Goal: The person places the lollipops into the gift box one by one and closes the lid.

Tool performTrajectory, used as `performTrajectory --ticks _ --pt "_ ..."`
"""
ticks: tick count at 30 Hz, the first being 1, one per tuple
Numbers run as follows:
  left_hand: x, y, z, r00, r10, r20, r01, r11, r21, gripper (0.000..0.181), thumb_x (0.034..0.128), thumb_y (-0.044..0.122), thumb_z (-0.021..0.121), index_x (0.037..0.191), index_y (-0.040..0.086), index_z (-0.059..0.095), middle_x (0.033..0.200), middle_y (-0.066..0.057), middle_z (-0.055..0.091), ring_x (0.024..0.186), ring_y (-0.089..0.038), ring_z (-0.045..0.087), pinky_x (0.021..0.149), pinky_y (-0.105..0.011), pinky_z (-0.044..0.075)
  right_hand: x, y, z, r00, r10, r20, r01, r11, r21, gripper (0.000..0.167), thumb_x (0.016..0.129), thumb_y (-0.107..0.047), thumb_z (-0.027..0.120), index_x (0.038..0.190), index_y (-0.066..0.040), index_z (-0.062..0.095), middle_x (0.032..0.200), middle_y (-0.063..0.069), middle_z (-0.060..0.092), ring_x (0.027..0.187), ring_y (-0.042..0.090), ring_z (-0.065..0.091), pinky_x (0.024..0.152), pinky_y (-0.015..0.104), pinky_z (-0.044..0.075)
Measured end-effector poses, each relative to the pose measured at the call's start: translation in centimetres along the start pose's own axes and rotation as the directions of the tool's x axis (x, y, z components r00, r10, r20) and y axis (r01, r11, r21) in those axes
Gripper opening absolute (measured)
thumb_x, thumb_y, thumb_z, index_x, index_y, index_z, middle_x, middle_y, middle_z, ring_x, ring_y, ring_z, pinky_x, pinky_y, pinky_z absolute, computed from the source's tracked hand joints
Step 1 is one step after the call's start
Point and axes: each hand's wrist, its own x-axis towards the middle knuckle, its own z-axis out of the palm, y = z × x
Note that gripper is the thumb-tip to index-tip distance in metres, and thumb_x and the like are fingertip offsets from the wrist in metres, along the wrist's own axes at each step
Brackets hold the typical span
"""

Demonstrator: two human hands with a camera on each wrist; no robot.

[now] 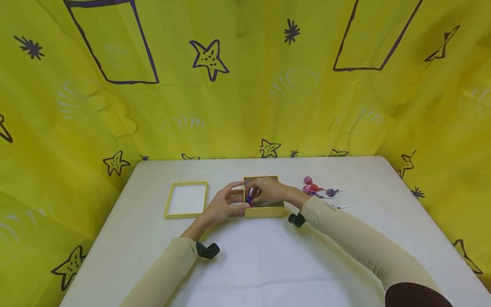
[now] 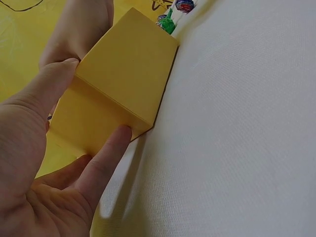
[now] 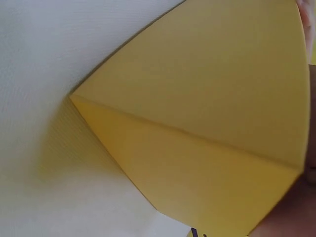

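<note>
An uncovered yellow box (image 1: 264,212) sits on the white-covered table. My left hand (image 1: 223,205) touches its left wall with fairly straight fingers; in the left wrist view the thumb (image 2: 59,81) lies by the top edge and a finger (image 2: 106,158) rests low on the wall. My right hand (image 1: 266,189) reaches down inside the box, fingers curled at a lollipop (image 1: 249,199) with a blue-purple wrapper. Something red shows just below that. In the right wrist view the box's outer walls (image 3: 197,89) hide most of the right hand.
Left of the box lies a yellow-rimmed lid (image 1: 184,215), its white inside facing up. Several wrapped lollipops (image 1: 308,180) lie loose to the right, beyond the right wrist; a green-wrapped one (image 2: 168,24) shows in the left wrist view. A yellow patterned curtain (image 1: 238,106) hangs behind the table.
</note>
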Motion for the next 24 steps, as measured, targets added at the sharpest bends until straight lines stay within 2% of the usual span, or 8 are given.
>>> performTrajectory --ticks 5,11,18,24 --pt "0.0 -0.2 0.0 1.0 0.012 -0.002 -0.012 0.999 0.032 0.072 0.0944 0.01 0.076 0.156 0.018 0.04 0.152 -0.023 0.046 0.131 -0.04 0.055 0.1 -0.045 0.054 -0.3 -0.4 -0.5 0.999 0.018 0.047 -0.018 1.0 0.009 0.022 0.091 -0.007 0.078 0.112 -0.01 0.07 0.106 0.005 0.074 0.094 0.017 0.072 0.086 0.03 0.06" --pt "-0.1 -0.1 0.1 1.0 0.003 -0.003 -0.003 1.0 0.012 0.073 0.0941 0.009 0.076 0.157 0.016 0.039 0.152 -0.025 0.045 0.132 -0.04 0.053 0.101 -0.046 0.054 -0.8 -0.8 -1.5 0.996 0.062 0.065 -0.061 0.998 -0.009 0.022 0.093 -0.009 0.077 0.114 -0.009 0.07 0.104 0.005 0.074 0.092 0.018 0.07 0.087 0.033 0.059" --pt "0.1 -0.3 0.0 1.0 -0.002 -0.005 0.002 1.0 0.013 0.075 0.0937 0.008 0.076 0.158 0.015 0.037 0.152 -0.024 0.046 0.132 -0.04 0.055 0.101 -0.045 0.054 -2.5 -1.6 -3.5 0.999 0.05 0.018 -0.05 0.998 -0.032 0.031 0.094 -0.013 0.077 0.122 -0.006 0.069 0.105 0.007 0.073 0.091 0.019 0.068 0.086 0.031 0.058" --pt "0.2 -0.2 0.0 1.0 -0.012 -0.016 0.012 1.0 0.021 0.076 0.0935 0.01 0.077 0.158 0.015 0.037 0.152 -0.024 0.046 0.131 -0.039 0.055 0.103 -0.047 0.052 -4.8 -2.0 -5.4 0.998 0.005 -0.062 -0.008 0.999 -0.048 0.031 0.092 -0.014 0.079 0.121 -0.011 0.07 0.104 0.009 0.073 0.088 0.018 0.067 0.081 0.033 0.058"
